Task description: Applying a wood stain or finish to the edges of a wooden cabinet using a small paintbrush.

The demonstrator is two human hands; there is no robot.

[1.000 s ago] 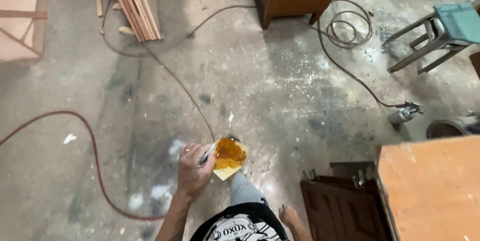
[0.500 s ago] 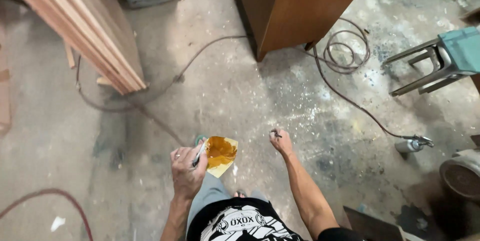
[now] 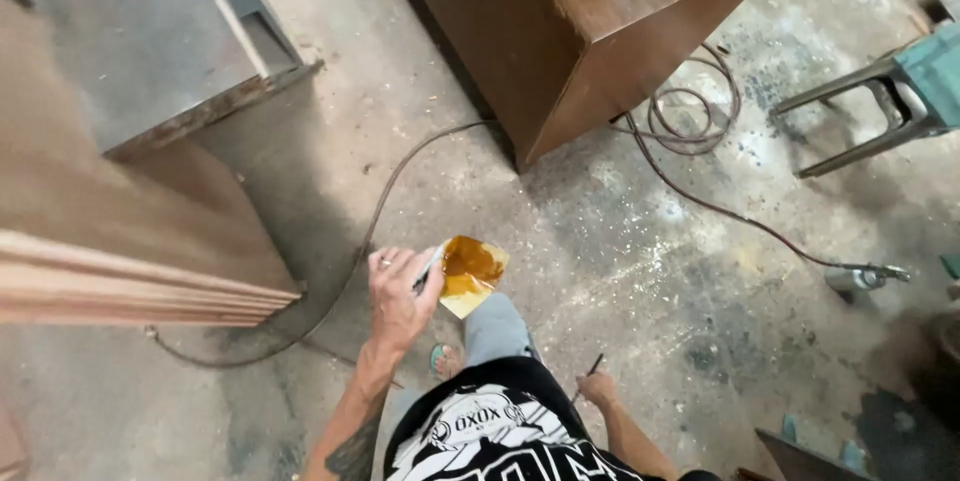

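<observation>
Head view: a small pale board smeared with orange-brown paste is seen at the lower middle of the frame, clamped in the grip of the left hand together with a thin blade-like tool. A dark thin stick, maybe a pencil, is pinched in the grip of the right hand low beside the body. Much paste is left on the board, so the work is judged unfinished. A brown cabinet stands at the upper middle, well apart, with cables on the dusty floor.
</observation>
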